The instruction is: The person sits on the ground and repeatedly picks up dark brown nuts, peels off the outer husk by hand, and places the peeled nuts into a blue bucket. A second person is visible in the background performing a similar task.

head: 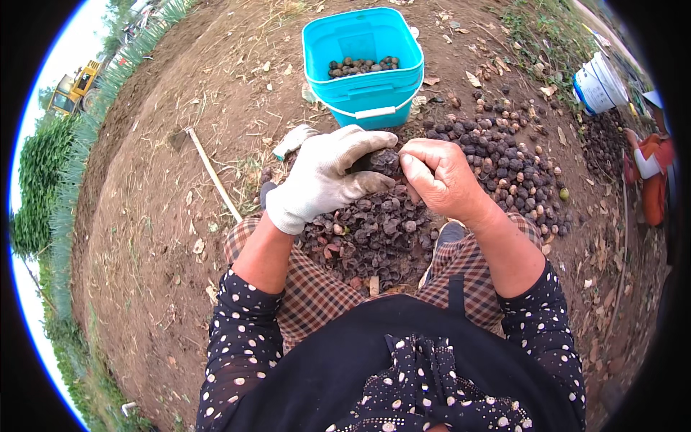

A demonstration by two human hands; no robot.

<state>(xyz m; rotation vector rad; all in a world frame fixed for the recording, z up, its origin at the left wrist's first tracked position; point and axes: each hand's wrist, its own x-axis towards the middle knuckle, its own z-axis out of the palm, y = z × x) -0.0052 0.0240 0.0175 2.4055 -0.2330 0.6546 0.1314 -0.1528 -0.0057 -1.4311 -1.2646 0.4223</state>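
Observation:
My left hand [329, 173], in a soiled white work glove, holds a dark, husk-covered walnut [385, 161] between thumb and fingers. Bare, my right hand [448, 178] pinches at the right side of that walnut; whether a bit of husk is between its fingertips I cannot tell. Below both hands, a heap of dark torn husks [372, 232] lies on the soil between my shoes. A turquoise bucket [356, 102] with a white-gripped handle stands just beyond my hands, several nuts [361, 67] at its bottom. Right of it spreads a pile of blackened walnuts [502, 162], some pale and husked.
Another glove [296, 139] lies left of my gloved hand. A hoe with a wooden handle [213, 175] rests on the dirt at left. Far right, a person [650, 178] is near a tilted white bucket [602, 86] and more nuts. A yellow loader [81, 89] stands in the distance.

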